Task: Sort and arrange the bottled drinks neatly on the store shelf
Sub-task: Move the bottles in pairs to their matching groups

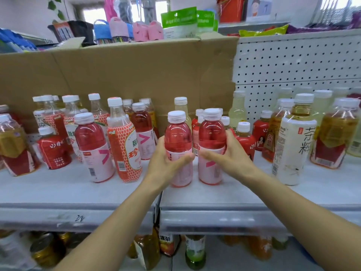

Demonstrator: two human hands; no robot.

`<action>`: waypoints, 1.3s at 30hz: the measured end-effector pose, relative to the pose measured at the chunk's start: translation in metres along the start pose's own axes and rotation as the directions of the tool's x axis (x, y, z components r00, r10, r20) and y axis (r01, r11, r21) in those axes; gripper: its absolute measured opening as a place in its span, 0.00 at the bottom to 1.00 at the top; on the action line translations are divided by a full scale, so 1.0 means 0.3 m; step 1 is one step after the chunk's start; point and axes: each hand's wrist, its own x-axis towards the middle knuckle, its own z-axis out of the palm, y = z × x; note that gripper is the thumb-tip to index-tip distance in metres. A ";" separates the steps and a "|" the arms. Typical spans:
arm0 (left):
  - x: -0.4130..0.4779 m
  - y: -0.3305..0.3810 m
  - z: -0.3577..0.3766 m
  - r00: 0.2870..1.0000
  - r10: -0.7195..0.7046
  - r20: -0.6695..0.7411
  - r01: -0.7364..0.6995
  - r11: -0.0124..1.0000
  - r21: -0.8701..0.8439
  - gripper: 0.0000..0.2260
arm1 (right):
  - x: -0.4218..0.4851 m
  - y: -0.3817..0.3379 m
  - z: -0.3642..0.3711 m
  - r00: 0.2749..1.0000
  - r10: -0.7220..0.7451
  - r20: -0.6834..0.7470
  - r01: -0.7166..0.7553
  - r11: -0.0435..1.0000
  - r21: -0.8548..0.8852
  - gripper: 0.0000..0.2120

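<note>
Two pink bottles in hand, upright and side by side near the middle of the shelf (195,194), almost touching: left hand (166,163) wrapped round the left pink bottle (178,141), right hand (232,157) wrapped round the right pink bottle (212,133), fingers (161,142) curled about the labels with thumbs across the front, bases apparently down on the shelf, though not certain. Judged early in the sort. Done so far, by the look of things: only this pair standing together. Left to do: plenty. Third matching pink bottle (91,145) leaning at the left front and fourth pink bottle (143,132) further back, both well apart from the pair and mixed in among honeycomb-labelled bottles (125,145) and small red bottles (53,149). More small red ones just behind and beside the right hand. Over on the right, tall white tea bottle (293,145), amber tea bottles (336,133) and pale yellow bottles (237,112) crowded together without clear rows. Several on the left tilted rather than square. Likely remaining: gathering like with like, straightening the leaners, turning labels forward, forming rows from the cardboard (136,75) at the back out to the shelf edge.
</note>
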 end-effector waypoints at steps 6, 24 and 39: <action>-0.084 0.066 0.015 0.999 0.048 -0.016 -0.049 0.997 -0.052 0.27 | -0.128 -0.028 -0.042 0.995 -0.003 -0.095 0.003 1.000 0.005 0.27; -0.273 0.411 0.496 0.991 0.131 0.006 -0.125 0.953 -0.278 0.25 | -0.422 -0.106 -0.578 0.965 -0.073 -0.251 0.070 0.997 -0.021 0.22; -0.349 0.679 1.174 0.994 0.049 0.096 -0.013 0.937 -0.350 0.20 | -0.575 0.049 -1.309 0.939 -0.008 -0.343 -0.020 0.997 -0.079 0.21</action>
